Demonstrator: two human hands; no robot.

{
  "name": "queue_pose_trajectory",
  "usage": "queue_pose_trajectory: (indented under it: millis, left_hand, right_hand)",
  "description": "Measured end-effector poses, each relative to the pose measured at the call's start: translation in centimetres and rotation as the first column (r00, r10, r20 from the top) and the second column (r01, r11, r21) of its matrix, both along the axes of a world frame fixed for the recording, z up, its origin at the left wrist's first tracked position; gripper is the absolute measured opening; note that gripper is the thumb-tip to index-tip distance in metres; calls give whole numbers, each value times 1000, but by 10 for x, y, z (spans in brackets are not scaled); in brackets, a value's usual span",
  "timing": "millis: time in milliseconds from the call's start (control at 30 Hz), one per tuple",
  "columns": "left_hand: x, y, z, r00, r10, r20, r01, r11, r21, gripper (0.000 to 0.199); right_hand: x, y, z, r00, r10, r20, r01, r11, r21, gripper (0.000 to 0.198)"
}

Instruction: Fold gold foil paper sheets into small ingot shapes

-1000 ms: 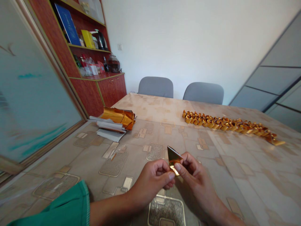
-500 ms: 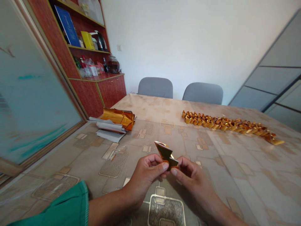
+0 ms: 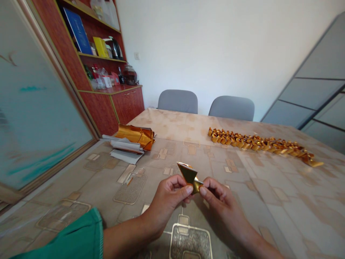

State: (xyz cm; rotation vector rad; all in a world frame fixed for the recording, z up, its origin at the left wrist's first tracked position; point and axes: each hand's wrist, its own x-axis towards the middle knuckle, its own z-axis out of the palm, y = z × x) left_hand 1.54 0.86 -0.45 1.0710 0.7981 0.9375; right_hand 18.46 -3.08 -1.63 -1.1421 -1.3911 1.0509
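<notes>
A small folded piece of gold foil paper (image 3: 188, 173) is held above the tablecloth, one pointed flap standing up at its left. My left hand (image 3: 171, 194) pinches its lower left part between thumb and fingers. On the other side, my right hand (image 3: 219, 198) grips the lower right corner, its thumb pressed on the near face. Both hands are closed on the same piece; the fingers behind it are partly hidden. Farther back on the right lies a long chain of interlocked folded gold paper pieces (image 3: 253, 141).
A stack of gold and white paper sheets (image 3: 136, 138) lies at the table's left. Two grey chairs (image 3: 178, 100) stand beyond the patterned tablecloth (image 3: 178, 126). A red-brown cabinet (image 3: 129, 106) is at the back left, and a framed glass panel (image 3: 40, 90) borders the left side.
My right thumb has shifted slightly up and left onto the foil paper's corner, and the lower part now catches more light. My left hand stays nearly still.
</notes>
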Motion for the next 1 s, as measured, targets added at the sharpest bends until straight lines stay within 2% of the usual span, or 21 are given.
queue_pose_trajectory:
  millis: [67, 133, 167, 233, 300, 367, 433, 500, 533, 567, 633, 700, 733, 767, 800, 867, 933, 1000]
  left_hand:
    - [-3, 2, 1, 996, 50, -79, -37, 988, 151, 21]
    - [-7, 3, 3, 976, 107, -188, -27, 923, 385, 16]
    - [-9, 4, 4, 962, 140, -236, 0, 859, 512, 14]
    - [-13, 5, 6, 932, 204, -300, 81, 688, 721, 13]
    - [-16, 5, 7, 914, 252, -318, 147, 524, 839, 14]
    - [-17, 4, 8, 898, 293, -329, 186, 424, 886, 14]
    - [-16, 4, 9, 889, 312, -336, 205, 385, 900, 14]
    - [-14, 3, 10, 892, 286, -349, 219, 403, 889, 13]
    - [-12, 3, 10, 898, 261, -355, 216, 441, 871, 11]
    - [-11, 3, 10, 905, 235, -355, 200, 502, 842, 9]
    - [-9, 3, 9, 929, 179, -324, 119, 686, 718, 11]
    - [-7, 3, 9, 973, 86, -213, 20, 893, 450, 19]
    - [-7, 3, 8, 991, 12, -130, 23, 964, 265, 20]
    - [-6, 2, 9, 997, -73, -33, 75, 994, 76, 21]
    - [-6, 1, 9, 986, -153, 70, 159, 983, -87, 25]
    - [-5, -1, 9, 935, -263, 237, 327, 900, -290, 34]
    - [-5, -5, 9, 903, -291, 315, 400, 837, -374, 34]
    - [-5, -8, 8, 916, -251, 312, 370, 829, -420, 33]
  right_hand:
    - [0, 0, 3, 999, 41, -10, -41, 999, -28, 21]
    - [-1, -1, 8, 999, 45, 22, -45, 999, -22, 24]
    - [-1, -2, 10, 998, 28, 51, -28, 1000, 1, 26]
    - [-2, -4, 16, 995, -4, 98, -3, 998, 70, 23]
    - [-3, -6, 20, 992, -10, 125, -8, 989, 145, 20]
    - [-3, -7, 22, 989, 2, 147, -32, 979, 199, 19]
    - [-2, -8, 23, 986, 16, 167, -55, 971, 232, 15]
    - [1, -7, 22, 981, 18, 193, -72, 958, 277, 13]
    - [2, -6, 22, 978, 13, 206, -76, 951, 300, 14]
    - [4, -6, 21, 975, 5, 224, -80, 942, 325, 14]
    - [7, -5, 21, 964, -21, 264, -83, 923, 376, 14]
    - [9, -5, 22, 953, -52, 299, -84, 902, 424, 14]
    - [10, -6, 24, 949, -65, 309, -84, 891, 446, 14]
    - [10, -7, 25, 946, -73, 315, -87, 881, 465, 14]
    - [10, -7, 27, 946, -77, 316, -89, 874, 478, 14]
    - [9, -8, 30, 939, -68, 336, -118, 856, 503, 13]
    - [8, -6, 32, 918, -62, 392, -167, 835, 524, 13]
    - [10, -4, 34, 872, -58, 486, -243, 811, 532, 15]
